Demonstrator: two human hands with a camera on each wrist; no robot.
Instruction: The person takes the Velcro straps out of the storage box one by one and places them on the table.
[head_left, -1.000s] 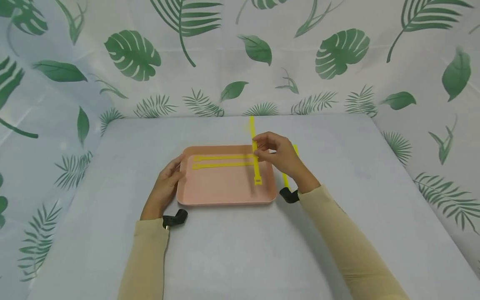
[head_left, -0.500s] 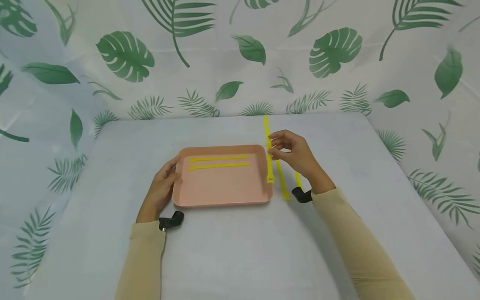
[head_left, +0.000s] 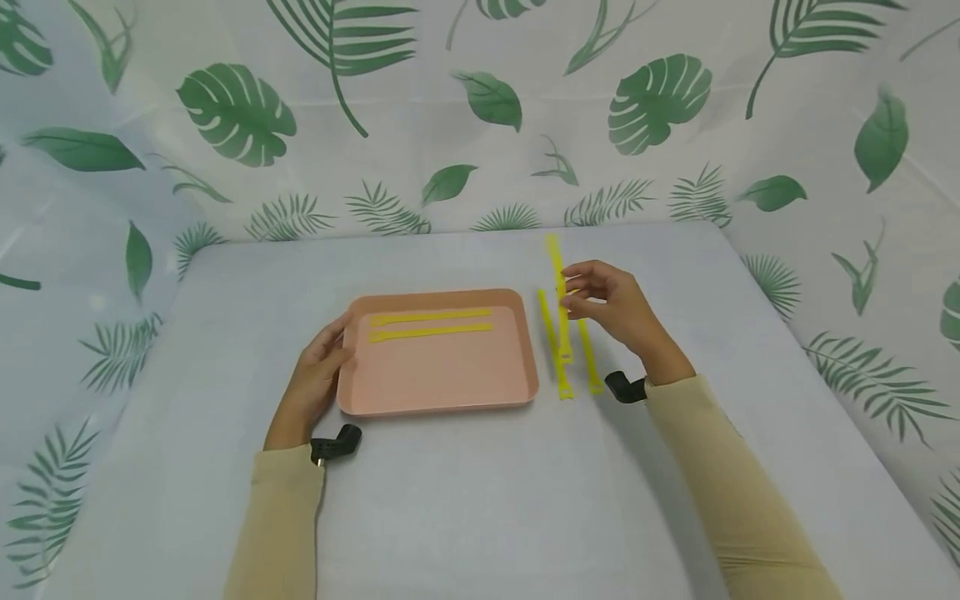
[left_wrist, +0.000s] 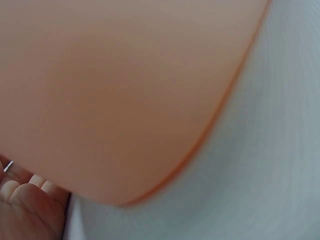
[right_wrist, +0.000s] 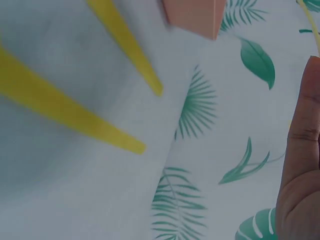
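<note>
My left hand [head_left: 311, 379] grips the left edge of a pink rectangular tray [head_left: 442, 375], thumb at the rim. Two yellow cable straps, a rear one [head_left: 435, 317] and a front one [head_left: 435, 332], lie side by side in the tray's far half. To the right of the tray, my right hand [head_left: 622, 310] pinches another yellow cable strap [head_left: 565, 333] between thumb and fingers, its slotted head hanging down. Two further straps lie on the table beneath it, a left one [head_left: 547, 325] and a right one [head_left: 591, 358], partly covered by the held strap and the hand.
A white cloth covers the table [head_left: 450, 500]. Behind it hangs a leaf-printed curtain [head_left: 570, 92]. Each wrist carries a small black camera, the left one [head_left: 337, 444] near the tray's front corner, the right one [head_left: 624, 387] beside the loose straps.
My right hand has moved right with the strap, from over the tray's right end to over the loose straps, uncovering them. My left hand stays at the tray; the view has shifted slightly.
</note>
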